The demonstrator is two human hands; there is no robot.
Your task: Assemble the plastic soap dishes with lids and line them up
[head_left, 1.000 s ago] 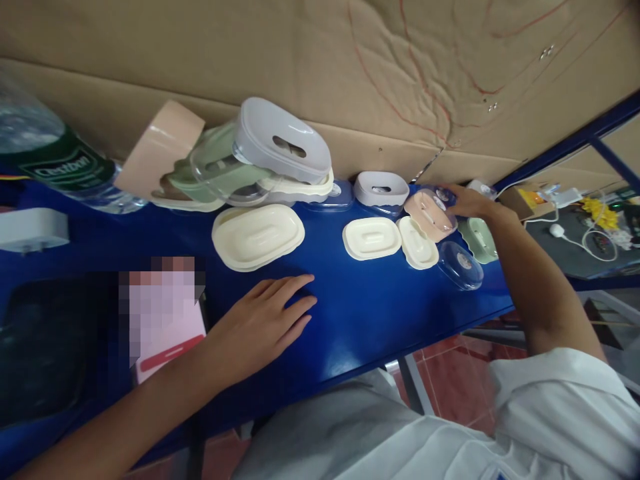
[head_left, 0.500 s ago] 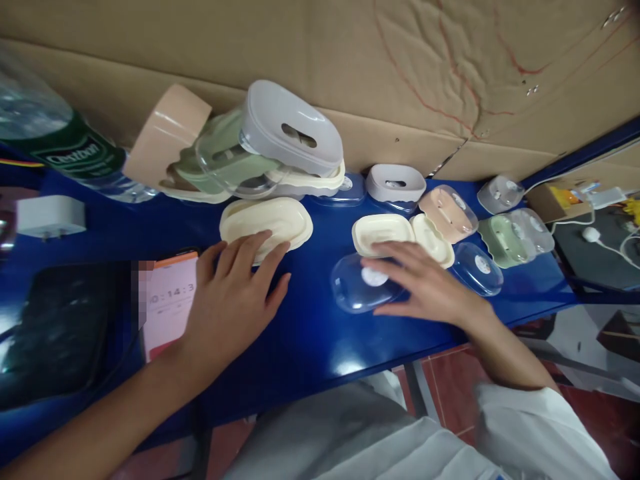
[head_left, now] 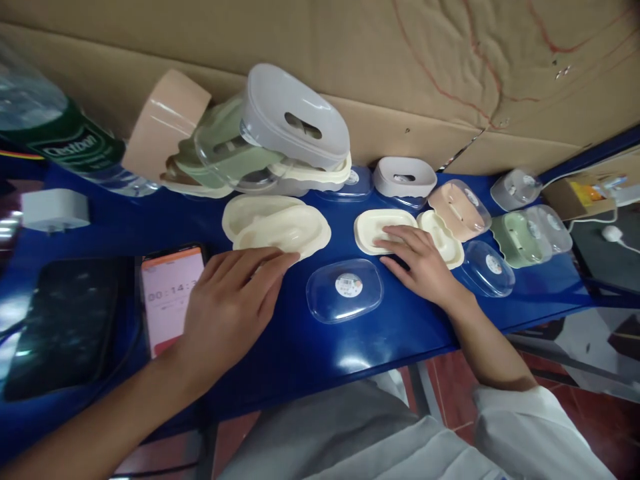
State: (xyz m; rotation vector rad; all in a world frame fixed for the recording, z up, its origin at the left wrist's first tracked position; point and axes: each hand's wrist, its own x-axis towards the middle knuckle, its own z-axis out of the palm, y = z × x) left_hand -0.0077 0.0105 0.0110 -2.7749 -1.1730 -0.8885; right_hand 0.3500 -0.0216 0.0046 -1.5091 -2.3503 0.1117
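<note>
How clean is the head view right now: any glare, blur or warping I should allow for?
Head view: glare patch on the blue table near its front edge, streaks on the clear lid; left hand slightly soft; phone digits readable only in part; wide-angle stretching towards the edges, bottle slanted and cut off.

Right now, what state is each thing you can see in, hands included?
Left hand, gripping the upper cream tray's edge
Upper cream tray, overlapping another cream tray
Right hand, open, fingers over a third cream tray
Front clear lid, lying flat, label visible
Phone, screen lit
Large grey cover, tilted on the pile
</note>
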